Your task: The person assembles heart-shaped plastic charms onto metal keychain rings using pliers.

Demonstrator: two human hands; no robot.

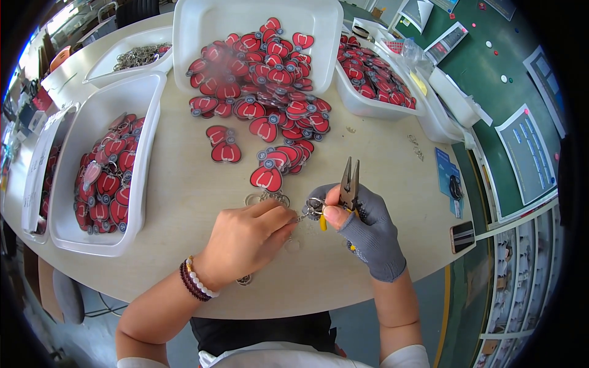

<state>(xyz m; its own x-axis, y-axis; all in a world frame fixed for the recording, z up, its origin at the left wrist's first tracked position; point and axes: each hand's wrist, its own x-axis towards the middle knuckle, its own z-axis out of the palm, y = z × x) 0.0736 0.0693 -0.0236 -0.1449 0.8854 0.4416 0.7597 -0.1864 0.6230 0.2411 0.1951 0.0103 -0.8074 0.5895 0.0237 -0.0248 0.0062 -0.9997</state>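
My left hand, bare with beaded bracelets at its wrist, is closed, pinching the end of a short silver chain. The chain runs to a metal key ring, which my right hand grips between thumb and finger. That hand wears a grey fingerless glove and also holds long-nose pliers with yellow handles, their jaws pointing away from me and slightly apart. Beyond my left fingers lie loose key rings, partly hidden. Red flat charms with small grey round tabs, such as this one, lie just past them.
A large white bin spills red charms onto the table. Another white bin at left holds charms with rings; a tray behind it holds metal rings. A charm-filled tub stands at right. A phone lies at the table's right edge.
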